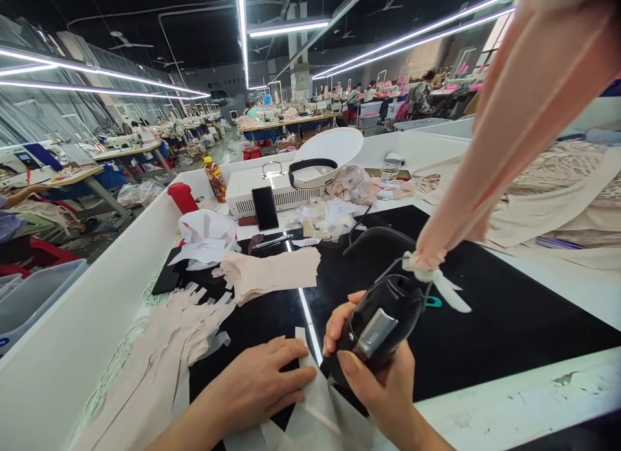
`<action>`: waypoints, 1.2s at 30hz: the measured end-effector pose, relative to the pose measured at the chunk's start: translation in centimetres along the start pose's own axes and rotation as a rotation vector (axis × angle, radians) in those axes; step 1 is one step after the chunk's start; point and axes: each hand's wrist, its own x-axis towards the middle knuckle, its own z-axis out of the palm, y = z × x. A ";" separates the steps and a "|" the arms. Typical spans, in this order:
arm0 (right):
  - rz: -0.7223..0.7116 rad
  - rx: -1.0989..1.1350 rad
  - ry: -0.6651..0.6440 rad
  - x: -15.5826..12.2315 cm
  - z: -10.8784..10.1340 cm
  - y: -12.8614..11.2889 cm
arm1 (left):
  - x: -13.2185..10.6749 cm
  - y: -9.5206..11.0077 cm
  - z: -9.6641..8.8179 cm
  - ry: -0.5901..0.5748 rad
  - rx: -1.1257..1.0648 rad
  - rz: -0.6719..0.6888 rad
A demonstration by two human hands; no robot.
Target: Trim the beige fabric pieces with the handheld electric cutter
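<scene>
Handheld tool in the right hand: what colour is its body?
The handheld tool is black with a silver panel, best seen in the head view.

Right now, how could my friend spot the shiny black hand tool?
Find the big glossy black tabletop. Near its front, a bare right hand grips the black hand tool. Unlike the flat pale-pink fabric pieces leftward, it's rounded with a silver part.

Bright ceiling tubes (290,28) — thin glare streak (306,312) down the black tabletop (485,338) — wide-angle stretch at the edges
</scene>
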 end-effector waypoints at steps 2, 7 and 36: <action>0.002 0.000 0.005 0.0 0.0 0.0 | 0.0 0.2 0.0 -0.017 0.037 0.005; 0.013 0.003 0.008 -0.1 0.0 0.0 | 0.1 0.6 0.1 -0.068 0.075 0.006; 0.063 0.016 0.119 -0.2 0.0 1.5 | 0.1 1.5 0.6 -0.030 0.049 -0.049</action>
